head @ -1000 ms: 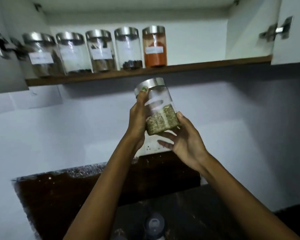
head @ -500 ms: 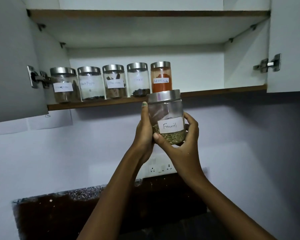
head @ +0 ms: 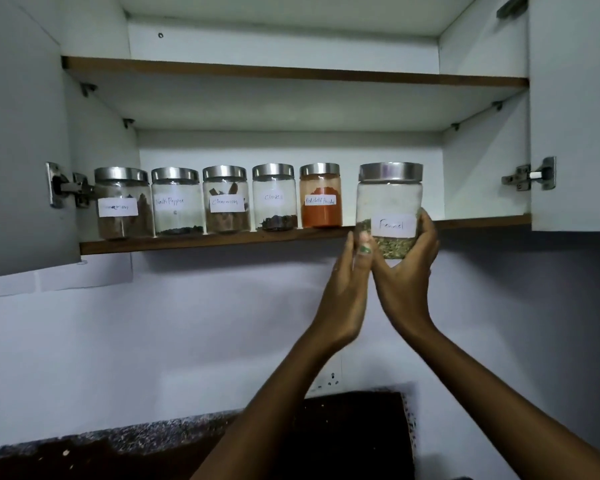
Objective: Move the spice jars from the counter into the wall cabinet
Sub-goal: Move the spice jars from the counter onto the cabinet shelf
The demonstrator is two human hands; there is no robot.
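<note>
I see the open wall cabinet (head: 291, 109), five labelled jars (head: 222, 202) lined up on its lower shelf (head: 205, 241). My right hand (head: 404, 268) cups the Fennel jar (head: 389, 209) at the shelf edge; my left hand (head: 347, 289) steadies it, fingers straight. Next: slide it in beside Red Chilli Powder (head: 321, 197). Other labels: Black Pepper, Cinnamon, Cloves; the leftmost I can't read.

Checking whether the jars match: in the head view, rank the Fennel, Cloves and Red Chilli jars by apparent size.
1. Fennel jar, though held nearer the camera, so unsure.
2. Cloves jar and Red Chilli jar look alike.
</note>
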